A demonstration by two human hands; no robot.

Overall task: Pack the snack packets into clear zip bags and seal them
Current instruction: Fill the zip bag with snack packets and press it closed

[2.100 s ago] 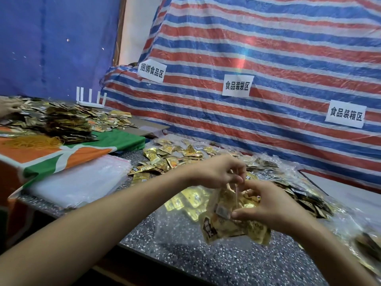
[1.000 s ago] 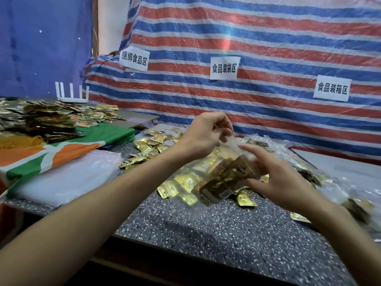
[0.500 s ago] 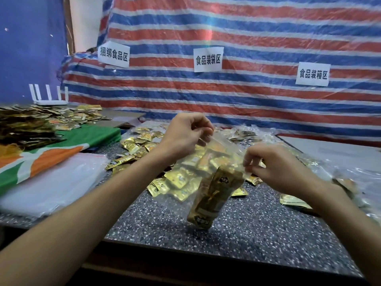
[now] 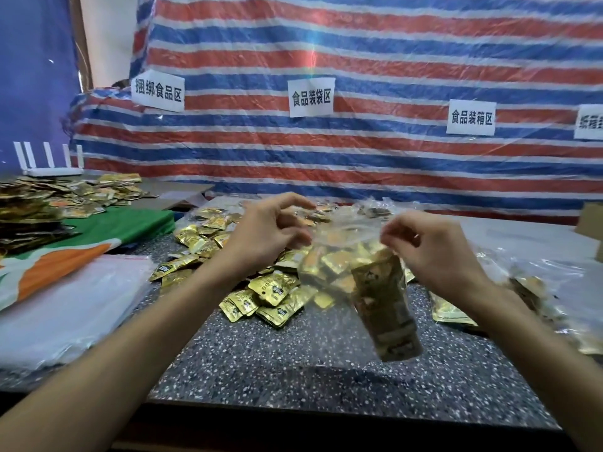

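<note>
A clear zip bag (image 4: 346, 256) with gold snack packets (image 4: 385, 308) inside hangs above the speckled table (image 4: 293, 363), its load sagging down to the right. My right hand (image 4: 430, 246) pinches the bag's top right corner. My left hand (image 4: 267, 233) is at the top left corner, with the thumb against the bag's edge and the index finger lifted. The top strip stretches between both hands. Loose gold packets (image 4: 270, 295) lie in a heap on the table under and behind the bag.
A stack of empty clear bags (image 4: 65, 308) lies at the left, beside a green and orange cloth (image 4: 98, 236) bearing more packets (image 4: 49, 197). Filled bags (image 4: 538, 288) pile up at the right. A striped tarp (image 4: 359, 151) with paper labels forms the back wall.
The bag has been lifted off the table and turned upright, so the packets slid to its bottom. My hands have spread apart along the top strip, and my left index finger has lifted.
</note>
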